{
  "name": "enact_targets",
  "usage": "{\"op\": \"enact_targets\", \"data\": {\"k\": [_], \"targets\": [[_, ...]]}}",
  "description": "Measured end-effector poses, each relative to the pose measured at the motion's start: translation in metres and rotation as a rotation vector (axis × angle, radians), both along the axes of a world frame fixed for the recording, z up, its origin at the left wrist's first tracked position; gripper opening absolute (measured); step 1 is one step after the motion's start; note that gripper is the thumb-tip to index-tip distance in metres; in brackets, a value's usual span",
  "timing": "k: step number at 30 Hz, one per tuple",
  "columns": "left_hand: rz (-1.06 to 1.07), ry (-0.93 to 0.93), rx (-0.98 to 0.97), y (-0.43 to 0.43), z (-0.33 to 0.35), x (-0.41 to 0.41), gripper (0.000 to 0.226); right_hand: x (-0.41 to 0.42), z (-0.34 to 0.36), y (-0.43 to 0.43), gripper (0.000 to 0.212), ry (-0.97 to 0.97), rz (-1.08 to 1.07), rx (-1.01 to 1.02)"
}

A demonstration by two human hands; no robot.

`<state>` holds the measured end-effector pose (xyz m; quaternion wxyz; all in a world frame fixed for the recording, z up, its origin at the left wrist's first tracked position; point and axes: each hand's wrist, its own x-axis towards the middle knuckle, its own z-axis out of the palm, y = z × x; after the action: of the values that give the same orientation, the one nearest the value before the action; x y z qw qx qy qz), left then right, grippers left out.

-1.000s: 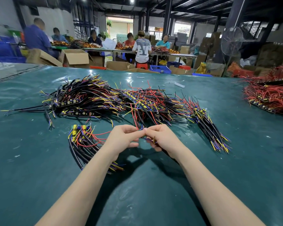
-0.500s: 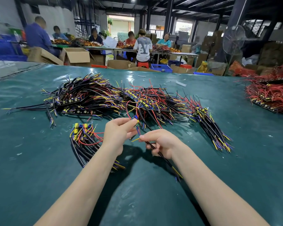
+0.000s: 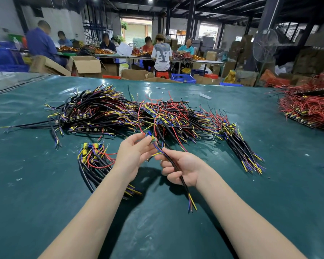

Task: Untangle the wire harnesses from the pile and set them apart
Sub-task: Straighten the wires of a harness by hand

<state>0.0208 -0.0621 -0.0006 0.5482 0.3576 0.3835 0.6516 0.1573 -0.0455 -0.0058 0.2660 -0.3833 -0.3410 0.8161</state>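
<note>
Green-matted desk [image 3: 45, 202], busy workshop behind; pile [image 3: 105, 113] lies beyond the hands. Left hand [image 3: 133, 156] pinches harness [image 3: 186, 187] connector; right hand [image 3: 189, 168] grips its cable.

The pile [image 3: 138, 113] of black, red, yellow and blue wire harnesses sprawls tangled on the surface [image 3: 45, 193] at 12 o'clock. One harness [image 3: 175, 170], a black cable with a small board at its top end, slants above the surface, its stripped tips toward 5 o'clock. A separated bundle [image 3: 95, 159] lies at its 9 o'clock
</note>
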Motion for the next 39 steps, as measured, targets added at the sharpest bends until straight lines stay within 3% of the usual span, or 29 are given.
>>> {"op": "enact_targets", "data": {"k": [6, 13, 15, 18, 22, 26, 33, 39], "targets": [[0.054, 0.123, 0.039, -0.001, 0.000, 0.003, 0.009, 0.000, 0.005, -0.007, 0.022, 0.185, 0.036, -0.130], [0.234, 0.217, 0.121, -0.003, -0.001, 0.005, 0.015, -0.009, 0.003, -0.005, 0.037, 0.130, -0.209, -0.205], [0.263, 0.195, 0.093, -0.003, -0.003, 0.006, 0.010, -0.012, 0.003, -0.007, 0.026, 0.068, -0.289, -0.130], [0.253, 0.074, -0.007, -0.002, -0.002, 0.006, 0.008, -0.015, -0.001, -0.009, 0.017, -0.023, -0.349, 0.147], [0.220, -0.012, -0.108, -0.003, 0.000, 0.001, 0.012, -0.017, -0.001, -0.013, 0.014, -0.202, -0.280, 0.600], [0.165, -0.051, -0.165, -0.004, 0.000, -0.003, 0.015, -0.017, -0.001, -0.015, 0.023, -0.329, -0.240, 0.839], [0.114, -0.212, -0.219, -0.003, 0.001, -0.003, 0.015, -0.016, -0.001, -0.015, 0.027, -0.340, -0.263, 0.870], [0.117, -0.205, -0.247, -0.002, 0.003, -0.004, 0.010, -0.019, -0.004, -0.015, 0.019, -0.380, -0.302, 0.796]]}}
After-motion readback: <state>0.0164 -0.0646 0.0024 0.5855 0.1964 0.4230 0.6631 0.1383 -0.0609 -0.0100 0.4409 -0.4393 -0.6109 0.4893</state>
